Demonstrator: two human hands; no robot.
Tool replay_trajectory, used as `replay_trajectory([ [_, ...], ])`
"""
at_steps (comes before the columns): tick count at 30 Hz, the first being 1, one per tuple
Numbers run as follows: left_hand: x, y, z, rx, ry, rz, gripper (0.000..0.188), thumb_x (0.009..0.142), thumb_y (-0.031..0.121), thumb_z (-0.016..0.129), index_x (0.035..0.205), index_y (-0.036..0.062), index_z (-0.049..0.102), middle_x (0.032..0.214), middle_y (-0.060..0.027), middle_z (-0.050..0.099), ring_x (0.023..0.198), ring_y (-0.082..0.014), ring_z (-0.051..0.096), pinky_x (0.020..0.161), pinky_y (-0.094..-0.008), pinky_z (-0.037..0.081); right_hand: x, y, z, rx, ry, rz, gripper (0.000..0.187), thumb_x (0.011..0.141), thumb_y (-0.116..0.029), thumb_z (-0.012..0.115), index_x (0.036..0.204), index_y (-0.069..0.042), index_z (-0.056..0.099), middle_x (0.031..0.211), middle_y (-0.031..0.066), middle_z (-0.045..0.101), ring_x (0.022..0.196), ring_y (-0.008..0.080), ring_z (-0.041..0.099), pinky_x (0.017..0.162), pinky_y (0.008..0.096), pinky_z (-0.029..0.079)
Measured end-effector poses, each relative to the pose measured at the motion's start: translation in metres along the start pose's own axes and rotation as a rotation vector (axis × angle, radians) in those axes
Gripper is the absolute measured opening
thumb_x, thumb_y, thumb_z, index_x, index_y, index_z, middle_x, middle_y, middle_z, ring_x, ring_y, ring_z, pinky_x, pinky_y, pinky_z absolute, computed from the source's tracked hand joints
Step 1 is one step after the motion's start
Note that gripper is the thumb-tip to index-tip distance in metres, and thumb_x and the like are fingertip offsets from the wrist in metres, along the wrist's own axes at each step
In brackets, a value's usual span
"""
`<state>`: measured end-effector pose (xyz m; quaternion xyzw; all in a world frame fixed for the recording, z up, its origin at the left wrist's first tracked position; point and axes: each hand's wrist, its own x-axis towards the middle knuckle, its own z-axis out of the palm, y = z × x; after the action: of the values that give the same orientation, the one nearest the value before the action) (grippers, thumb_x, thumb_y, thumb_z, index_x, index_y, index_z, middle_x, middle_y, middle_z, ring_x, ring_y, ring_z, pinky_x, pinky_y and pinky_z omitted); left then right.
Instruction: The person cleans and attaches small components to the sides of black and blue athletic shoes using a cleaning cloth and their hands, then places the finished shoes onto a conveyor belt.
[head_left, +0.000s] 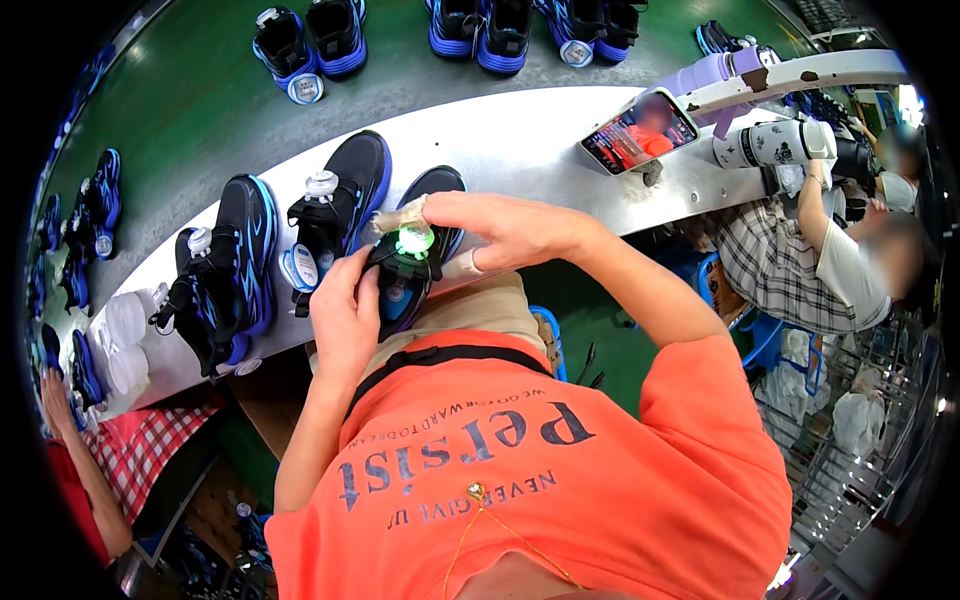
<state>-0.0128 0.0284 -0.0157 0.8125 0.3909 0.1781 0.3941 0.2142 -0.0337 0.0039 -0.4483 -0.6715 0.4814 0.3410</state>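
A black sneaker (436,183) with a blue-purple sole stands at the bench edge in front of me, toe pointing away. A round dial (414,241) on its tongue glows green. My left hand (345,303) closes around the near left side of the shoe, fingertips at its collar. From the right, my right hand (505,232) grips the shoe across the dial, with pale coverings on its fingertips. To the left stands a matching sneaker (352,185) with a white dial and a round tag (299,268). Farther left is another pair of sneakers (245,250).
Beyond the curved metal bench (500,130), more sneakers (503,35) stand on a green surface. A phone (640,131) leans at the right beside a white patterned bottle (765,145). White plastic pieces (125,340) lie at the left. Other people sit on both sides; one wears a plaid garment (780,255).
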Motion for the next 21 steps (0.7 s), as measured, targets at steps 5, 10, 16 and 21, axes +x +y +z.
replay_trajectory([
  [5,0.004,-0.008,0.008,0.023,0.014,-0.036,0.020,0.086,0.004,0.054,0.103,-0.0031,0.060,0.087,-0.0180,0.062,0.077,-0.0333,0.061,0.071,-0.0345,0.048,0.022,0.008,0.006,-0.275,0.078,0.039,0.049,0.066,-0.009,0.070,0.112,-0.009,0.056,0.097,0.0123,0.050,0.097,0.0314,0.049,0.083,0.0392,0.042],
  [10,0.015,-0.007,0.014,-0.060,0.060,-0.173,0.019,0.087,0.005,0.054,0.101,-0.0037,0.063,0.089,-0.0184,0.065,0.080,-0.0279,0.064,0.075,-0.0324,0.048,0.016,-0.004,0.017,-0.530,0.067,0.018,0.043,0.066,-0.013,0.073,0.106,-0.010,0.057,0.096,0.0132,0.051,0.094,0.0322,0.053,0.075,0.0415,0.045],
  [16,0.004,-0.006,0.010,-0.372,0.099,-0.306,0.015,0.087,0.007,0.058,0.097,-0.0037,0.063,0.080,-0.0051,0.063,0.074,-0.0092,0.056,0.068,-0.0232,0.044,0.013,-0.015,0.030,-0.675,0.096,0.100,0.040,0.065,-0.013,0.074,0.102,-0.014,0.058,0.082,0.0111,0.054,0.071,0.0305,0.061,0.060,0.0400,0.048],
  [21,0.002,0.019,-0.015,-0.254,-0.292,-0.278,0.019,0.087,0.015,0.061,0.081,-0.0026,0.062,0.066,0.0018,0.053,0.062,-0.0038,0.043,0.054,-0.0216,0.035,0.013,-0.010,0.027,-0.499,0.110,0.120,0.037,0.069,-0.009,0.071,0.104,-0.011,0.058,0.086,0.0127,0.055,0.081,0.0313,0.061,0.065,0.0386,0.049],
])
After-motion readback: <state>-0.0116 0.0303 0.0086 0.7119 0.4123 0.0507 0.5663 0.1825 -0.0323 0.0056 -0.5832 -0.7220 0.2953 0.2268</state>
